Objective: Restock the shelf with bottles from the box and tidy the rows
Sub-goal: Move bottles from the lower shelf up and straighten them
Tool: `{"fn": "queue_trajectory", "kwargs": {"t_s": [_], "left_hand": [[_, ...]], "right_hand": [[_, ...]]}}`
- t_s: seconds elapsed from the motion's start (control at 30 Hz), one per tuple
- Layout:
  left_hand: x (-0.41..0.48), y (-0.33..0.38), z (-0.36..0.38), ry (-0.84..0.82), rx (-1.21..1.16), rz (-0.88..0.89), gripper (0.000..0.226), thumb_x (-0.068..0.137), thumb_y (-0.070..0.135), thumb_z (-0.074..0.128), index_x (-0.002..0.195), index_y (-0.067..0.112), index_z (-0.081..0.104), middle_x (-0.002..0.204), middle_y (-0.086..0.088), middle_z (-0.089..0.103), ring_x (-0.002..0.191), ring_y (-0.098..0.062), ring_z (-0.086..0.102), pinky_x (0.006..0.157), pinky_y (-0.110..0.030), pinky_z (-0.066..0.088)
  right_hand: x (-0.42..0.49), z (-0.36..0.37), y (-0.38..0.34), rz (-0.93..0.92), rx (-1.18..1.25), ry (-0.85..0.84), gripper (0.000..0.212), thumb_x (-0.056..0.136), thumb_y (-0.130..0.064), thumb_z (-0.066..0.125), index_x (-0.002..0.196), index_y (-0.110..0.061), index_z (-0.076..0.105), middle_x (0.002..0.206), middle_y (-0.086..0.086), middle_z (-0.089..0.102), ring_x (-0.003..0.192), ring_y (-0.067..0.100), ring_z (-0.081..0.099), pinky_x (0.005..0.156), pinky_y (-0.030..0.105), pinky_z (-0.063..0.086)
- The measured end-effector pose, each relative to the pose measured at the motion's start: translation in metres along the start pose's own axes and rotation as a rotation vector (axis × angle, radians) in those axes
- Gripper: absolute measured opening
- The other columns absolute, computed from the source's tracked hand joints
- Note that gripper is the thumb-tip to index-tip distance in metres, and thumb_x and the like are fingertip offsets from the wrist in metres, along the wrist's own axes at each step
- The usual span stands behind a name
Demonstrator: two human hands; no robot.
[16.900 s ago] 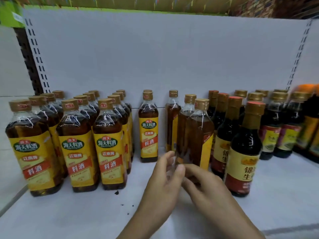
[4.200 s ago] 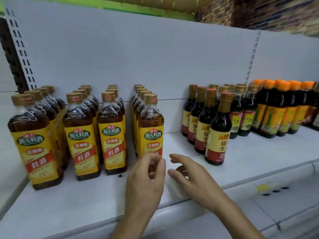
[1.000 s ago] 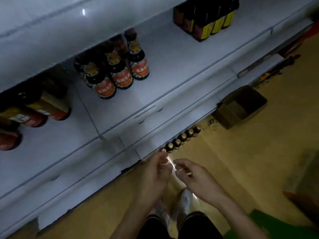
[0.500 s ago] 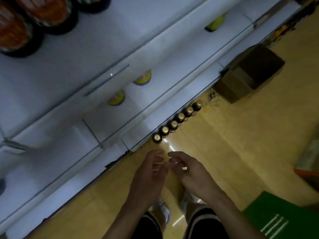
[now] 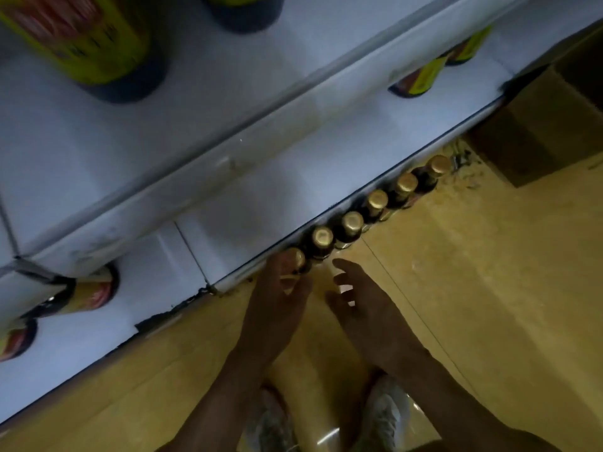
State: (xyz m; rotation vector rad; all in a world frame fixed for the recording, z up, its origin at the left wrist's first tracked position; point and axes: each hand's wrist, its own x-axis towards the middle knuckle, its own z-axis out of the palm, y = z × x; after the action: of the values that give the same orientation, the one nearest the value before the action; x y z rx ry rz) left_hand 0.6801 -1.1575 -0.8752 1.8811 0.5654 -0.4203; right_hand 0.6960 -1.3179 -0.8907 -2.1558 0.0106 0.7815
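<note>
Bottles [image 5: 352,225] half-hidden under shelf [image 5: 261,203]

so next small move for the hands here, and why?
Probably close the left hand on the nearest gold-capped bottle and lift it. That hand's fingers already touch it at the near end of the floor row, while the right hand hovers open and empty beside it.

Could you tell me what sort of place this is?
Most likely a grocery shop aisle: white tiered shelves carrying labelled bottles, a row of gold-capped bottles on the floor, and a cardboard box alongside.
</note>
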Motion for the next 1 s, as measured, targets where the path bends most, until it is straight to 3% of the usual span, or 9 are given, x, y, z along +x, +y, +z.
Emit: {"fn": "queue_trajectory", "kwargs": {"t_s": [0.1,0.2,0.3,0.43,0.6,0.73,0.8,0.9,1.0], "left_hand": [[0.026,-0.034,0.001,0.029,0.035,-0.057,0.034,0.1,0.03,0.059,0.116,0.054,0.041,0.121,0.023,0.056,0.103,0.008,0.054,0.082,-0.025,0.048],[0.047,-0.053,0.004,0.024,0.077,-0.002,0.043,0.1,0.034,0.059,0.126,0.057,0.034,0.124,0.019,0.053,0.111,-0.003,0.055,0.087,-0.028,0.05],[0.07,-0.063,0.006,-0.011,0.128,0.06,0.054,0.097,0.042,0.062,0.142,0.045,0.033,0.132,0.014,0.05,0.121,-0.012,0.055,0.096,-0.04,0.052],[0.092,-0.081,0.01,-0.058,0.132,0.082,0.064,0.066,0.062,0.062,0.125,0.054,0.039,0.127,0.015,0.057,0.12,-0.01,0.058,0.095,-0.035,0.052],[0.117,-0.096,0.018,-0.063,0.16,0.121,0.057,0.057,0.049,0.064,0.112,0.044,0.051,0.117,0.009,0.062,0.112,-0.015,0.061,0.096,-0.035,0.051],[0.124,-0.099,0.019,-0.059,0.228,0.141,0.047,0.075,0.013,0.08,0.114,0.032,0.061,0.108,0.014,0.062,0.102,-0.007,0.058,0.077,-0.015,0.043],[0.12,-0.104,0.018,-0.034,0.186,0.154,0.046,0.071,0.017,0.082,0.11,0.032,0.063,0.101,0.017,0.063,0.093,0.003,0.057,0.075,-0.009,0.042],[0.118,-0.109,0.02,0.009,0.147,0.169,0.041,0.064,0.028,0.075,0.103,0.035,0.065,0.094,0.021,0.065,0.085,0.017,0.056,0.081,-0.016,0.046],[0.123,-0.113,0.024,0.024,0.178,0.155,0.041,0.071,0.02,0.083,0.11,0.027,0.069,0.1,0.014,0.07,0.091,0.003,0.06,0.087,-0.029,0.049]], "right_hand": [[0.027,0.007,0.022,-0.03,-0.109,-0.083,0.057,0.102,-0.038,0.053,0.152,-0.041,0.026,0.133,-0.016,0.048,0.107,0.001,0.052,0.081,0.014,0.039],[0.058,-0.001,0.031,-0.117,-0.15,-0.091,0.06,0.101,-0.035,0.056,0.153,-0.04,0.027,0.139,-0.017,0.043,0.12,0.004,0.052,0.089,0.011,0.04],[0.083,-0.01,0.033,-0.233,-0.188,-0.086,0.058,0.099,-0.03,0.061,0.149,-0.039,0.033,0.144,-0.014,0.048,0.126,0.008,0.052,0.1,0.028,0.048],[0.11,-0.014,0.037,-0.288,-0.332,-0.093,0.067,0.098,-0.03,0.061,0.153,-0.036,0.025,0.144,-0.005,0.053,0.118,0.019,0.06,0.091,0.038,0.051],[0.132,-0.002,0.042,-0.362,-0.462,-0.132,0.071,0.098,-0.025,0.061,0.156,-0.026,0.02,0.139,0.004,0.059,0.121,0.025,0.059,0.09,0.037,0.05],[0.14,0.004,0.047,-0.382,-0.438,-0.073,0.054,0.096,-0.018,0.06,0.144,-0.025,0.036,0.122,0.005,0.066,0.106,0.027,0.064,0.074,0.031,0.045],[0.138,0.006,0.05,-0.375,-0.381,-0.054,0.052,0.094,-0.015,0.062,0.139,-0.028,0.039,0.12,0.004,0.066,0.105,0.028,0.064,0.074,0.033,0.046],[0.138,0.012,0.056,-0.333,-0.301,-0.023,0.051,0.093,-0.017,0.065,0.135,-0.032,0.042,0.121,0.001,0.066,0.108,0.03,0.063,0.082,0.042,0.052],[0.146,0.023,0.062,-0.263,-0.241,0.013,0.045,0.092,-0.022,0.067,0.13,-0.032,0.046,0.118,0.003,0.066,0.109,0.032,0.063,0.086,0.048,0.053]]}}
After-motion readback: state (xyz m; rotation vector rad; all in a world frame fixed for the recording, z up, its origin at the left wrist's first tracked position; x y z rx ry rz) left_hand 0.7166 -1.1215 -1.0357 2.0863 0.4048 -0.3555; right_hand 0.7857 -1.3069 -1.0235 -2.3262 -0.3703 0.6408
